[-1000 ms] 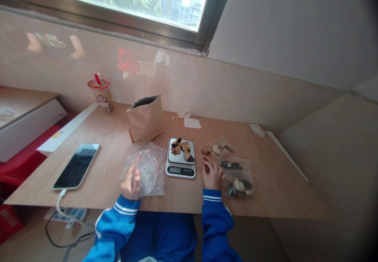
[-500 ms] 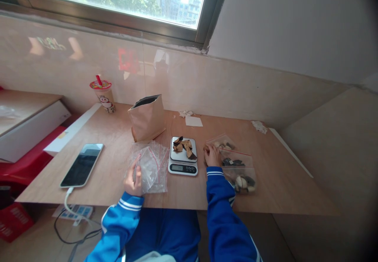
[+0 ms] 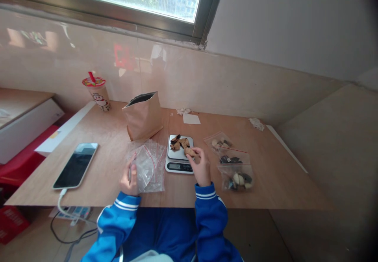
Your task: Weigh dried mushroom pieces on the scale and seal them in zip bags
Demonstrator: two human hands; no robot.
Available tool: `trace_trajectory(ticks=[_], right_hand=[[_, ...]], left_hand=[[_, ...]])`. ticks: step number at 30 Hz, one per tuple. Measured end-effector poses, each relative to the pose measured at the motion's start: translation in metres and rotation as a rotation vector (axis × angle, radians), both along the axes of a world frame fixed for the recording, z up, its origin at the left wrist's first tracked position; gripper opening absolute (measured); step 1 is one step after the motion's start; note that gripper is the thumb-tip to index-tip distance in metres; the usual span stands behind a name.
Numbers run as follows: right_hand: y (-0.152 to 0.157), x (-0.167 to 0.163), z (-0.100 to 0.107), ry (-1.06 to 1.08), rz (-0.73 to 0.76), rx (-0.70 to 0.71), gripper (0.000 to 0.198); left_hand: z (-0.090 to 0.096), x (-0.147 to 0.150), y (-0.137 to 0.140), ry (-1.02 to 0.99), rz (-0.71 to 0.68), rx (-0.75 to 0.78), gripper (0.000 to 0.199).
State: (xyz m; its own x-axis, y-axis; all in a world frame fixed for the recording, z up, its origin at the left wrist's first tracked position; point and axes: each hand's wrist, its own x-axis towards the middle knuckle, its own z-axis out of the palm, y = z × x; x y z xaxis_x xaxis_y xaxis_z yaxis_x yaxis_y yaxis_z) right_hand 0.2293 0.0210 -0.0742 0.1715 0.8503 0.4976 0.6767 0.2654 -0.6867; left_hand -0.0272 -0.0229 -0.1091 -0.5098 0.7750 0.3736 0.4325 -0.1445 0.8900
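A small digital scale [image 3: 178,166] stands on the wooden table [image 3: 103,128] with several brown and dark dried pieces [image 3: 180,142] on its pan. My right hand [image 3: 201,168] is at the pan's right edge, fingers pinched on a light brown piece [image 3: 190,152]. My left hand [image 3: 128,178] holds the near left edge of a pile of empty clear zip bags [image 3: 147,164] left of the scale. Three filled zip bags [image 3: 235,167] lie to the right of the scale.
An open brown paper pouch [image 3: 143,115] stands behind the zip bags. A phone [image 3: 76,165] on a cable lies at the left, a drink cup [image 3: 98,93] at the back left. Paper scraps [image 3: 191,118] lie by the wall. White boxes [image 3: 26,128] sit beyond the table's left edge.
My right hand went from beside the scale to the loose pieces near the filled bags, then came back left to the scale pan with a brown piece. My left hand stayed on the empty bags.
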Motion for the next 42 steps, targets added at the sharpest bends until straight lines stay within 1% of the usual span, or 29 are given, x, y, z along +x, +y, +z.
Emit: trace_trajectory(ticks=[2,5,7,10,13,15,17,19,21,25,28,31,33,35,37,39,42], right_hand=[[-0.002,-0.018,0.003,-0.062,0.072,-0.019,0.02],[0.0,-0.029,0.004,-0.084,0.06,-0.006,0.017],[0.002,-0.028,0.005,-0.067,0.046,0.016,0.019],[0.004,-0.022,0.01,-0.068,0.067,0.02,0.023],[0.008,-0.02,0.013,-0.071,0.11,-0.029,0.022],[0.015,-0.024,0.014,-0.093,0.104,-0.061,0.022],[0.024,-0.032,0.015,-0.158,0.048,-0.077,0.023],[0.032,-0.04,0.016,-0.267,-0.003,-0.086,0.016],[0.038,-0.047,0.017,-0.404,-0.005,-0.101,0.011],[0.044,-0.055,0.022,-0.65,0.015,-0.173,0.017],[0.044,-0.059,0.025,-0.731,0.034,-0.218,0.019],[0.038,-0.06,0.027,-0.711,0.08,-0.215,0.018],[0.033,-0.055,0.03,-0.644,0.096,-0.184,0.018],[0.03,-0.043,0.034,-0.562,0.074,-0.15,0.019],[0.03,-0.021,0.038,-0.505,-0.006,-0.134,0.022],[0.034,0.008,0.038,-0.494,-0.129,-0.144,0.025],[0.042,0.05,0.027,-0.552,-0.262,-0.221,0.025]], left_hand=[[0.0,0.001,0.0,-0.01,0.002,-0.002,0.041],[-0.002,0.0,0.001,-0.019,-0.013,-0.008,0.043],[-0.003,0.0,0.001,-0.024,-0.018,-0.012,0.043],[-0.002,0.0,0.001,-0.028,-0.013,-0.011,0.042],[-0.002,0.0,0.002,-0.041,-0.011,-0.012,0.042],[-0.002,0.0,0.002,-0.044,-0.014,-0.019,0.042],[-0.003,-0.001,0.002,-0.043,-0.018,-0.029,0.042],[-0.004,-0.001,0.002,-0.048,-0.02,-0.038,0.042],[-0.005,-0.001,0.002,-0.056,-0.019,-0.043,0.042],[-0.004,-0.001,0.003,-0.077,-0.019,-0.036,0.043],[-0.004,0.0,0.003,-0.099,-0.023,-0.036,0.044],[-0.004,0.0,0.003,-0.108,-0.026,-0.035,0.045],[-0.005,-0.001,0.003,-0.11,-0.023,-0.032,0.044],[-0.006,-0.002,0.004,-0.106,-0.018,-0.029,0.043],[-0.008,-0.002,0.004,-0.102,-0.019,-0.024,0.043],[-0.01,-0.003,0.005,-0.103,-0.02,-0.026,0.043],[-0.012,-0.004,0.006,-0.121,-0.019,-0.025,0.042]])
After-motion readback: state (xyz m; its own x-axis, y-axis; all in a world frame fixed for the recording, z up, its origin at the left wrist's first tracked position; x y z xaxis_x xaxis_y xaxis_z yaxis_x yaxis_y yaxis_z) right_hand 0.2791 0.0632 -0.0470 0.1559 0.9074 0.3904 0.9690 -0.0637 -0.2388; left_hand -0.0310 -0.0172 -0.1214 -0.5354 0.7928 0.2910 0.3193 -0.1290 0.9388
